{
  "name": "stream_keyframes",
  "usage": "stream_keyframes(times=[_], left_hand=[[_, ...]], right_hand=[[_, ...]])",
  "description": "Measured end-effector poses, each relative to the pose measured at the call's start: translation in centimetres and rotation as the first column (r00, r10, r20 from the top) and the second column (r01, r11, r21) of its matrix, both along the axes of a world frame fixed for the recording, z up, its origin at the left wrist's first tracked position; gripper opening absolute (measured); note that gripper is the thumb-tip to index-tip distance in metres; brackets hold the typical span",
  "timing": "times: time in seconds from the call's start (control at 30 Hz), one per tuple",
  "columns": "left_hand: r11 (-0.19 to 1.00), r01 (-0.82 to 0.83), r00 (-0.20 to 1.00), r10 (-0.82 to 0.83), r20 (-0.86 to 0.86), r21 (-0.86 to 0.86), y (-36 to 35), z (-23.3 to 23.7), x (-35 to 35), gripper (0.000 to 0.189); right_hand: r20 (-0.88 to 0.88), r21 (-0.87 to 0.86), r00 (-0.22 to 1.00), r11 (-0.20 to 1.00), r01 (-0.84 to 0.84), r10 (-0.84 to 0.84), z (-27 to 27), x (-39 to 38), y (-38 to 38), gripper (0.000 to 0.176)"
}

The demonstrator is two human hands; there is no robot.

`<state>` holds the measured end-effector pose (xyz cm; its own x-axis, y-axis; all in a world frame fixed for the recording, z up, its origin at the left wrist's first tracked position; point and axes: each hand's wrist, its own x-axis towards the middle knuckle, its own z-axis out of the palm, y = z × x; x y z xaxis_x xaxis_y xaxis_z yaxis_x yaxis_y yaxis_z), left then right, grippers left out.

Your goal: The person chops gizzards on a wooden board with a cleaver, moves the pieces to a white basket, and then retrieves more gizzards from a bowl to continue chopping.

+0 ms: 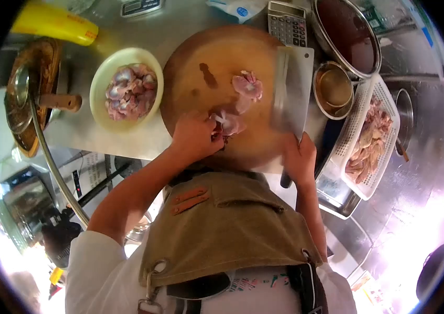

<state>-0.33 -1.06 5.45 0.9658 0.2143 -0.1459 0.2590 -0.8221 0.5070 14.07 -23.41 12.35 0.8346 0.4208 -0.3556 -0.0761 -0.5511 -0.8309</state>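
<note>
My left hand [195,135] is closed on a raw gizzard [231,123] at the near side of the round wooden cutting board [206,52]. My fingers hide part of that piece. A second pink gizzard [249,86] lies farther up the board. My right hand [300,157] grips a cleaver [293,86] by its dark handle, and the broad blade, slightly blurred, is over the board's right edge, apart from the meat. Left of the board stands a pale yellow bowl [96,94] with several gizzards in it.
To the right, a white perforated basket [387,152] holds raw meat pieces. Beside it are a small metal bowl [320,99] and a large pot [376,47] of reddish liquid. A calculator [287,25] and a scale [141,6] lie at the back. A ladle [46,152] is at the left.
</note>
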Motion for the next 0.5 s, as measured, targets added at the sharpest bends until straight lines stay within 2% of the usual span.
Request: stream_keyframes(times=[0.1, 0.17, 0.2, 0.3, 0.37, 0.4, 0.5], left_hand=[[0.953, 0.291, 0.95, -0.277, 0.143, -0.089, 0.3, 3.4, 3.6, 0.035], [0.873, 0.477, 0.849, -0.487, 0.206, 0.1, 0.1, 0.5, 5.1, 0.037], [0.811, 0.55, 0.781, -0.584, 0.222, 0.2, -0.1, 0.5, 6.0, 0.039], [0.861, 0.461, 0.887, -0.454, -0.082, 0.217, -0.9, 2.0, 5.6, 0.041], [0.956, 0.266, 0.928, -0.219, -0.3, 0.124, -1.3, 2.3, 5.4, 0.039], [0.984, 0.153, 0.908, -0.102, -0.406, 0.095, -1.3, 2.3, 5.4, 0.038], [0.993, 0.016, 0.738, -0.091, -0.669, -0.117, -0.6, 2.3, 6.1, 0.034]], right_hand=[[-0.062, 0.011, 0.994, 0.996, 0.09, -0.089, -0.8, -0.7, -1.7, 0.022], [-0.082, 0.049, 0.987, 0.989, 0.139, -0.135, -1.4, -1.0, -2.4, 0.022], [-0.065, 0.013, 0.991, 0.993, 0.12, -0.119, -1.2, -1.0, -2.7, 0.022], [-0.06, -0.02, 0.995, 0.996, 0.085, -0.086, -1.1, -1.0, -2.9, 0.022], [-0.117, 0.021, 0.988, 0.994, 0.106, -0.103, -1.8, -1.3, -3.3, 0.022], [-0.088, 0.026, 0.993, 0.996, 0.081, -0.078, -1.4, -1.4, -3.3, 0.021], [-0.146, 0.022, 0.986, 0.996, 0.084, -0.08, -1.8, -1.5, -3.2, 0.021]])
